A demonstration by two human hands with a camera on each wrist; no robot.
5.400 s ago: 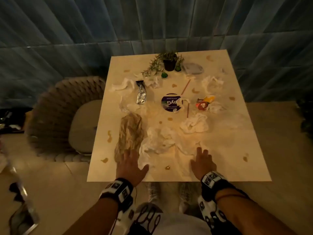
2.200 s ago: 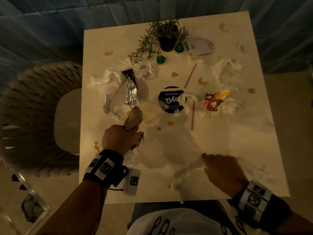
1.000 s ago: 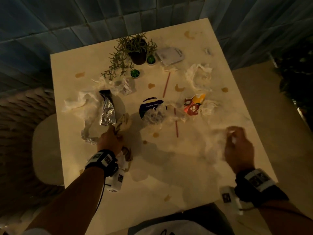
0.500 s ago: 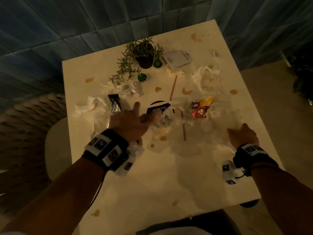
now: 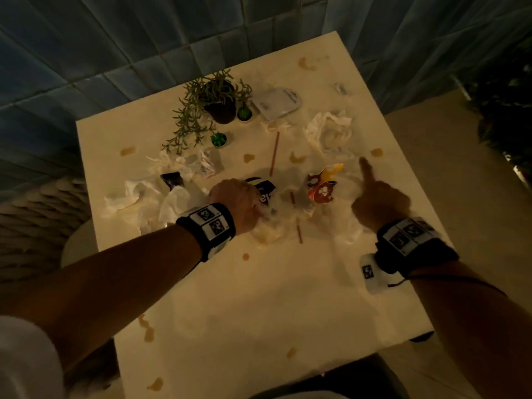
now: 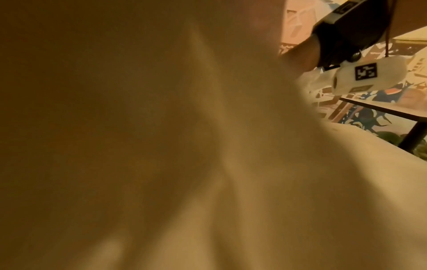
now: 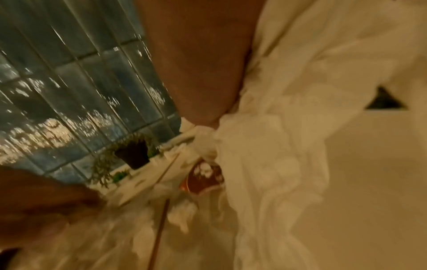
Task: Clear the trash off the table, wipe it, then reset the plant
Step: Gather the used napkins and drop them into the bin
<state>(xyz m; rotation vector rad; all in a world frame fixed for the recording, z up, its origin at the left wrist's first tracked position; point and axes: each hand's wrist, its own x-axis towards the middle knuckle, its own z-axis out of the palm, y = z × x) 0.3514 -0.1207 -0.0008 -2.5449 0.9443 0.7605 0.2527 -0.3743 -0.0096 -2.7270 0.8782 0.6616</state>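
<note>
The pale square table (image 5: pixel 259 312) is littered and stained. My left hand (image 5: pixel 239 203) sits over the dark round lid (image 5: pixel 266 191), fingers curled on a wad of crumpled paper (image 5: pixel 270 228) that fills the left wrist view (image 6: pixel 161 146). My right hand (image 5: pixel 377 200) grips white napkins (image 5: pixel 348 234) (image 7: pixel 277 164), with its index finger stretched toward the far edge. A red and yellow wrapper (image 5: pixel 321 188) (image 7: pixel 203 179) lies between the hands. The potted plant (image 5: pixel 220 102) (image 7: pixel 133 155) stands at the back. The left fingertips are hidden.
More napkins (image 5: pixel 129 194) and a foil wrapper (image 5: pixel 172 203) lie left, another napkin (image 5: pixel 329 131) back right. Two red straws (image 5: pixel 275 152) cross the middle. A clear plastic lid (image 5: pixel 277 102) and two small green pots (image 5: pixel 218 139) flank the plant. A wicker chair (image 5: pixel 37 226) stands left.
Both hands have gathered the near napkins and brown paper and moved toward the table's middle. The left hand went from the foil wrapper to the dark lid; the right now points its index finger.
</note>
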